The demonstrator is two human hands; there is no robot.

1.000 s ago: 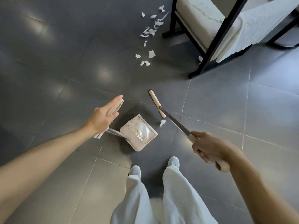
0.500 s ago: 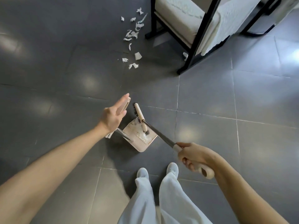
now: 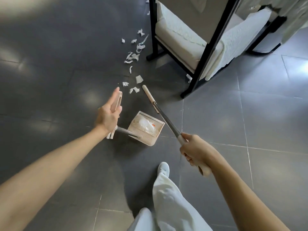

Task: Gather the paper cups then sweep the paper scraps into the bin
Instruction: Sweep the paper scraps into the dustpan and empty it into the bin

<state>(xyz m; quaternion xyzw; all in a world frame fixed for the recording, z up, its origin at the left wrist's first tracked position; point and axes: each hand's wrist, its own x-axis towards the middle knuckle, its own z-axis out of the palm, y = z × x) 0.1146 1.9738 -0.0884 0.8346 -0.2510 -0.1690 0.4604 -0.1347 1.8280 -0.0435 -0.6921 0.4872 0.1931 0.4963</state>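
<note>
— What changed in that last half second?

— I had drawn the broom [image 3: 150,99] out of the dustpan [image 3: 145,129], where its head had been a moment earlier, and swung it forward. Its tip sat just beside the nearest paper scraps [image 3: 134,90]. The single scrap that had lain near the pan was gone from the floor [image 3: 250,130], and white paper showed inside the pan.

— And the hands?

— My right hand [image 3: 195,150] was wrapped round the broom's pale grip, fingers curled tight. My left hand [image 3: 108,114] kept the dustpan's upright handle pinched between thumb and straight, close-set fingers.

— So where did that leave the job?

— One stroke was banked. Most of the scraps still trailed away toward the chair [image 3: 205,52], well apart from the pan, so I judged several more pulls were needed. I saw no cups on the floor.
</note>
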